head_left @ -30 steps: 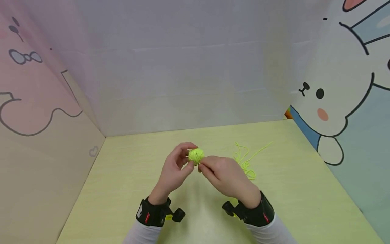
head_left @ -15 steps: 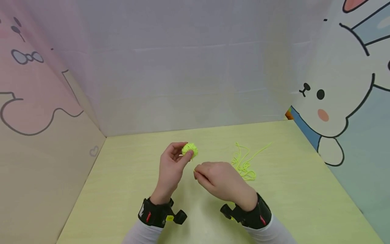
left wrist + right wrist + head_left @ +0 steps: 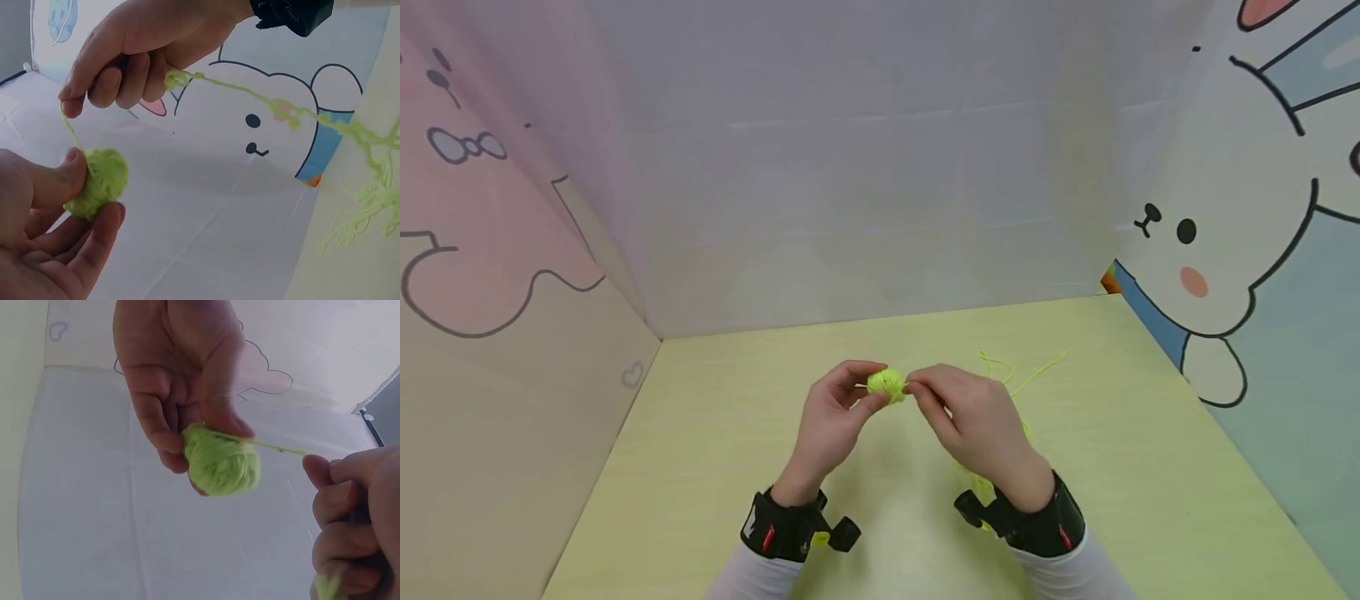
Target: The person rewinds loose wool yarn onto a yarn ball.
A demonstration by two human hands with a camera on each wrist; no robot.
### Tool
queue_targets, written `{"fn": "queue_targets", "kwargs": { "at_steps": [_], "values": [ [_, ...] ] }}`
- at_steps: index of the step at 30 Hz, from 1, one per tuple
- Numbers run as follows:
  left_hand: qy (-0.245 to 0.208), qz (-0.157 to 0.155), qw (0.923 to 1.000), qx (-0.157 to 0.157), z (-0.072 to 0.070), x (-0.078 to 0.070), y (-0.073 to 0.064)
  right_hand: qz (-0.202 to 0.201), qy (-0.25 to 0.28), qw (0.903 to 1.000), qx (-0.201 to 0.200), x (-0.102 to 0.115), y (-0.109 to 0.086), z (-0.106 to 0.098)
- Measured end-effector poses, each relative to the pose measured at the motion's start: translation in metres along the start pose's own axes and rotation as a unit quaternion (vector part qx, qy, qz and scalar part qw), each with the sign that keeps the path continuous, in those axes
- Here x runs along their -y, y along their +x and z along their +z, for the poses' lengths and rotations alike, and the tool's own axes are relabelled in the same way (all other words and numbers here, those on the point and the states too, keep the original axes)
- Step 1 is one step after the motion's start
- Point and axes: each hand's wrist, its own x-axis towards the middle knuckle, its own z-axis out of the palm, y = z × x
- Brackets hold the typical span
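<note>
A small ball of neon yellow-green yarn (image 3: 887,384) is held up over the table between thumb and fingers of my left hand (image 3: 829,425). To its right, my right hand (image 3: 981,421) pinches the yarn strand (image 3: 281,449) between thumb and forefinger. That strand runs taut from the ball to the fingertips in the right wrist view. More yarn passes through the curled lower fingers of the right hand and trails off, as the left wrist view shows, to a loose tangle of yarn (image 3: 378,197) on the table.
The pale yellow table (image 3: 715,400) is bordered by a plain whitish curtain (image 3: 880,183) at the back. Cartoon-printed sheets stand at both sides, with a rabbit print (image 3: 1225,225) on the right. Black camera bands (image 3: 782,525) circle both wrists.
My right hand dropped down and away from the ball, then rose to its right with the strand. The left hand tipped the ball left, then brought it back right.
</note>
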Motion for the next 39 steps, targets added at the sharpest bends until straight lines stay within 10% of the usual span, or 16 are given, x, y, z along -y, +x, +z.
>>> {"fn": "queue_targets", "kwargs": {
  "at_steps": [7, 13, 23, 30, 39],
  "values": [
    [-0.036, 0.045, 0.9895, 0.133, -0.001, -0.004, -0.004, 0.008, -0.011, 0.9999, -0.009, -0.009, 0.001, -0.005],
    [-0.119, 0.080, 0.9756, 0.166, -0.003, -0.006, -0.005, 0.060, -0.003, 0.9973, 0.043, -0.013, 0.000, 0.003],
    [-0.139, 0.009, 0.9897, 0.035, -0.006, -0.007, -0.002, 0.109, -0.017, 0.9804, 0.163, -0.008, -0.001, 0.018],
    [-0.157, -0.018, 0.9830, -0.094, -0.008, -0.001, 0.004, 0.111, 0.004, 0.9611, 0.253, 0.003, -0.002, 0.022],
    [-0.146, 0.016, 0.9761, -0.161, -0.007, 0.005, 0.007, 0.032, 0.009, 0.9711, 0.237, 0.015, -0.003, 0.018]
  ]
}}
